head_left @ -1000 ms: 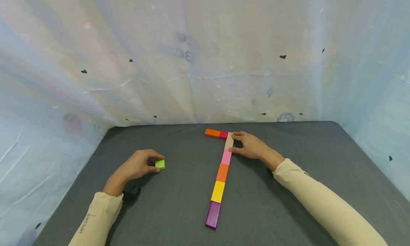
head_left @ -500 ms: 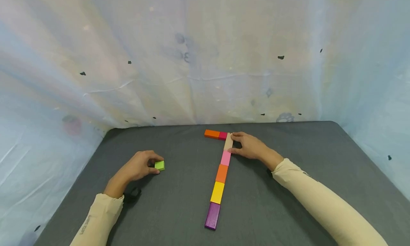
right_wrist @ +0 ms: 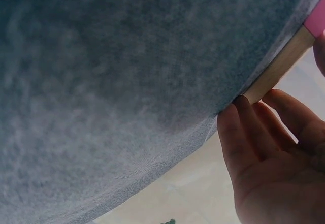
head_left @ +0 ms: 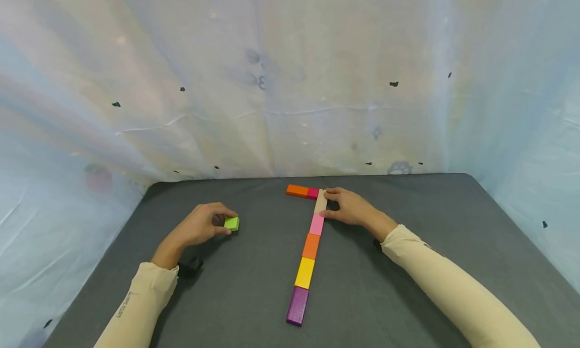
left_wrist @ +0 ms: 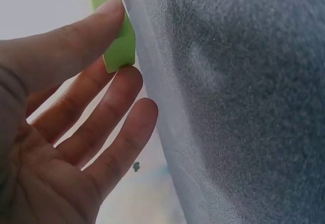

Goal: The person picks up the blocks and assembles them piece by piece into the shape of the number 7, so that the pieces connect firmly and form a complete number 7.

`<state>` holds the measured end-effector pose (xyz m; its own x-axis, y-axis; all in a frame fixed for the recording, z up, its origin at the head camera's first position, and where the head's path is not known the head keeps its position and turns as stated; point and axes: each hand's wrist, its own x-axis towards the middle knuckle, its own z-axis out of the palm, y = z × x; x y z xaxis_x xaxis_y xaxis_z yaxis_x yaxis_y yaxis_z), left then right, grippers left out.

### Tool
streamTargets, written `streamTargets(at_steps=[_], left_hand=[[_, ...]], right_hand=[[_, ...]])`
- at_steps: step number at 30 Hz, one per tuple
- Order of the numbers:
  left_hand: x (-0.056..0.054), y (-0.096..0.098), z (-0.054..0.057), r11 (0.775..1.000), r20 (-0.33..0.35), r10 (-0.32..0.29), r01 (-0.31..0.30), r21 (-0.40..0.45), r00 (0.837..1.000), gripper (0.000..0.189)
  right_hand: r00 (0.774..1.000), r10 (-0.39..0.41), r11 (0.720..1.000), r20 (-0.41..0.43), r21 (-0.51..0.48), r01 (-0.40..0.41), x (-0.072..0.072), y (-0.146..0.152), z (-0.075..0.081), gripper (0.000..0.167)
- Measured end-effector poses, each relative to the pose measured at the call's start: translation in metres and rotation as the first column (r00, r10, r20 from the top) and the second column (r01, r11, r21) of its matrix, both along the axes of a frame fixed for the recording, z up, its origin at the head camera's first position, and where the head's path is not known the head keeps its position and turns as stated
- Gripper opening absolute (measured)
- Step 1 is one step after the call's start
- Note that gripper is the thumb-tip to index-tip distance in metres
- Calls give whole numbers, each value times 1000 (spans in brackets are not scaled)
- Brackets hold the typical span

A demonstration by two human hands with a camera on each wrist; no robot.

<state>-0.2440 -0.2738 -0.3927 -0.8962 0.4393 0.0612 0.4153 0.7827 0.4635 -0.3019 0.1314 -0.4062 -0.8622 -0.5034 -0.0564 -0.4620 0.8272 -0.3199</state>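
Observation:
My left hand (head_left: 199, 224) pinches a small lime-green block (head_left: 232, 223) between thumb and fingers, left of a row of blocks. In the left wrist view the thumb lies across the green block's (left_wrist: 122, 49) face. My right hand (head_left: 352, 208) holds a plain wooden block (head_left: 320, 202) at the row's far end, fingertips at its far end and thumb near the pink block (head_left: 316, 224). Nearer along the row lie an orange block (head_left: 310, 246), a yellow block (head_left: 305, 273) and a purple block (head_left: 297, 306), end to end.
From the row's far end a red block (head_left: 312, 193) and another orange block (head_left: 296, 190) branch off to the left. Everything lies on a dark grey cloth-covered table (head_left: 376, 302). A pale printed curtain (head_left: 290, 96) hangs behind and at both sides.
My left hand has moved slightly away from me and to the right, carrying the green block. My right hand stays at the plain wooden block.

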Motion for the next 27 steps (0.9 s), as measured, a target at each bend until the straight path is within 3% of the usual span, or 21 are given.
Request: streamTargets(at_steps=[15, 27], left_hand=[[-8, 4, 3, 1000, 12, 16, -16, 5, 1000, 40], [-21, 18, 24, 999, -26, 43, -42, 27, 999, 41]], right_hand=[[1000, -8, 1000, 15, -16, 8, -1, 1, -4, 75], [1000, 1, 1000, 11, -22, -1, 0, 2, -1, 75]])
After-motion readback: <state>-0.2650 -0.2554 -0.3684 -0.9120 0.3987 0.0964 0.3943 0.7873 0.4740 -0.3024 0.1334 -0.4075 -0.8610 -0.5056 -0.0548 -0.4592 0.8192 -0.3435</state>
